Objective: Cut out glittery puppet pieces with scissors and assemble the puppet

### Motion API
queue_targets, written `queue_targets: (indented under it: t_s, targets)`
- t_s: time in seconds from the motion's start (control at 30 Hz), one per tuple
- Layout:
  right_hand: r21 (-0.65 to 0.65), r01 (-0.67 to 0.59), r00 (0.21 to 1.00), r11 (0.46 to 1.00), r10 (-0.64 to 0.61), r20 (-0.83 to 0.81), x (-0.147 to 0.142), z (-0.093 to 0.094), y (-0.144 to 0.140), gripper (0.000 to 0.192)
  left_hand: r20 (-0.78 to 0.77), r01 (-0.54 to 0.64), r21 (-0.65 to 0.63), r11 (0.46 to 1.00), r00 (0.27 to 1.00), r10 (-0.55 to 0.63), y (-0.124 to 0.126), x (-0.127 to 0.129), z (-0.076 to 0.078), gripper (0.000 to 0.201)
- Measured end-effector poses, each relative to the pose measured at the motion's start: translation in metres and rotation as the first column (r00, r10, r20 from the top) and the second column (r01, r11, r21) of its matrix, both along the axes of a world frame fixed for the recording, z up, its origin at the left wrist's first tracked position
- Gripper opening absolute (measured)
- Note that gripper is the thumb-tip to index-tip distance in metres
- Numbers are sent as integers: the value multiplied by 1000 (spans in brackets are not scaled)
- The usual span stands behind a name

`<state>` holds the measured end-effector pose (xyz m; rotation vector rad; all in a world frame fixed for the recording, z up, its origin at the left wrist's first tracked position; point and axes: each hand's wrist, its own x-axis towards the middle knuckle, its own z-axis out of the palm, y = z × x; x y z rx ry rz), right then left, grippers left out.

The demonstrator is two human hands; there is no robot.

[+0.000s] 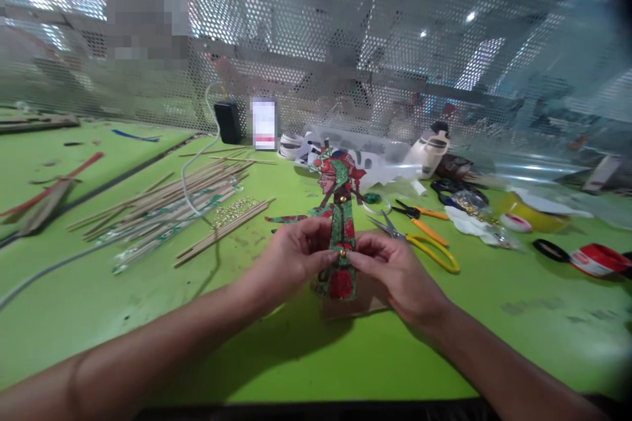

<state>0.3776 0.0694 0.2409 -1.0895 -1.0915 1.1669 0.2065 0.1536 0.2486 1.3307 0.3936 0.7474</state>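
Both hands met at the middle of the frame, over the green surface [148, 316]. The left hand [291, 256] pinched the left edge of a painted paper puppet [340, 223] between thumb and fingertips, and the right hand [390, 266] pinched the opposite edge — the two sets of fingertips closed on either side of a small brass stud [342, 253] in the puppet's narrow lower strip. The puppet stood up off the surface, its red-and-green head and shoulders rising above the hands and a red flower panel hanging below them. A flat brown piece of card [365, 306] lay under the hands, partly hidden.

Just to the right of the right hand lay yellow-handled scissors [424, 243], and beyond them a pair of orange-handled pliers [419, 212]. Left of the hands, a loose spread of thin wooden sticks [172, 200] fanned across the surface, crossed by a white cable [190, 164]. Far right sat a red tape roll [595, 258] — well apart from the hands. A perforated metal screen [345, 33] closed off the back of the surface.
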Motion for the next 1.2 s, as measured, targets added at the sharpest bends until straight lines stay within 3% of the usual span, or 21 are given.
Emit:
queue_targets:
  t_s: [0.23,0.4,0.57,0.87,1.2]
  targets:
    - [-76,5,999,997,-8,-37,-2,-11,-2,21,-34,-3,-64,998,999,1,-2,1,-2,27]
    - [-59,19,1000,998,-18,19,1,-10,-2,21,-105,23,-195,981,993,-44,2,-2,-2,30]
    - [-75,32,999,997,-30,27,3,-12,-1,26,-152,-37,-319,947,988,-12,7,-5,-4,18]
    - [-41,18,996,999,-14,90,2,-13,-1,27,-256,18,-98,995,966,-43,8,-1,-6,31]
    - [-46,24,992,999,-18,125,-1,-9,-3,28,-278,-45,-29,999,960,35,9,-1,-13,34]
